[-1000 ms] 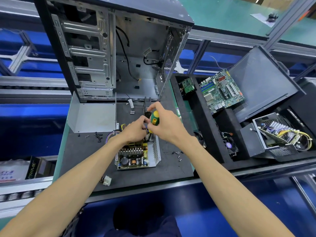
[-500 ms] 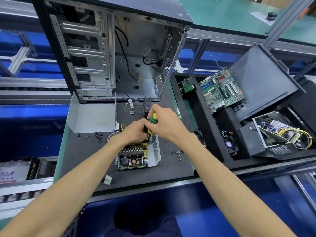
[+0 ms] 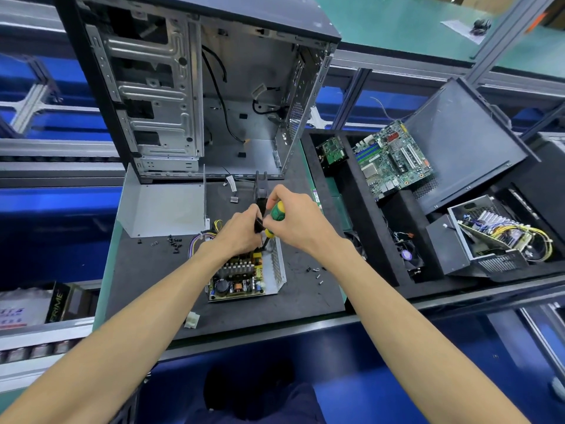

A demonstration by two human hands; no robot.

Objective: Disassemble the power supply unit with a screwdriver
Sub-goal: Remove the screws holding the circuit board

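Observation:
The opened power supply unit (image 3: 244, 278) lies on the black mat, its circuit board bare inside a metal tray with a perforated side wall. My right hand (image 3: 299, 221) grips the green and yellow handle of a screwdriver (image 3: 275, 214), which points down into the far end of the unit. My left hand (image 3: 241, 232) sits over the same end and pinches a black part beside the screwdriver's shaft. The tip is hidden behind my fingers.
An empty computer case (image 3: 201, 87) stands at the back. The unit's grey cover (image 3: 162, 206) lies left, with loose screws (image 3: 174, 241) near it and more screws (image 3: 316, 272) on the right. Black bins hold a motherboard (image 3: 391, 157), a fan (image 3: 408, 255) and another power supply (image 3: 495, 237).
Both hands stay at the far end of the unit; the screwdriver handle has shifted slightly within my right hand's grip.

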